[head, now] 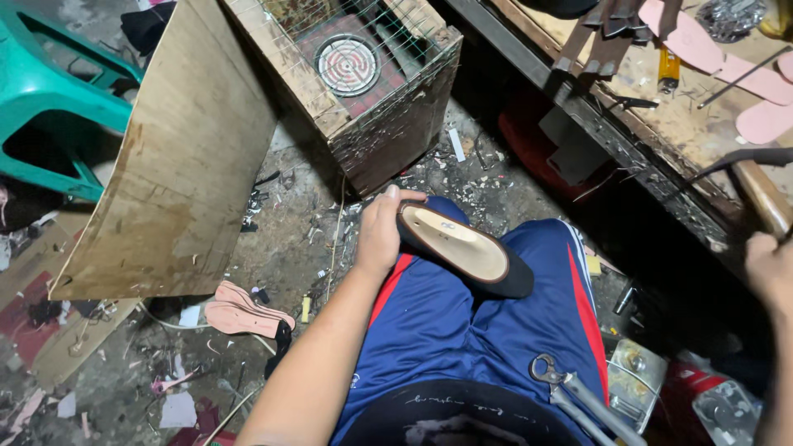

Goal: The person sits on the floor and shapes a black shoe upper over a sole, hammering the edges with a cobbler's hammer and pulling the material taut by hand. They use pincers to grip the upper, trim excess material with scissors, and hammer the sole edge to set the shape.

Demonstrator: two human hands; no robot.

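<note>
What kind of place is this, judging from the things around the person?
Probably a small shoemaking workshop: the left hand holds a black shoe on the lap, pink insoles lie on the worn workbench, and scraps litter the floor.

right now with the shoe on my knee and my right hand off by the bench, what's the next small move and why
Probably bring the right hand back over to the shoe. Only the left hand holds it, gripping the heel end, while the toe rests sole-up on the knee. The right hand is up at the frame edge near the bench, touching a dark cable; whether it grips anything is unclear.
</note>
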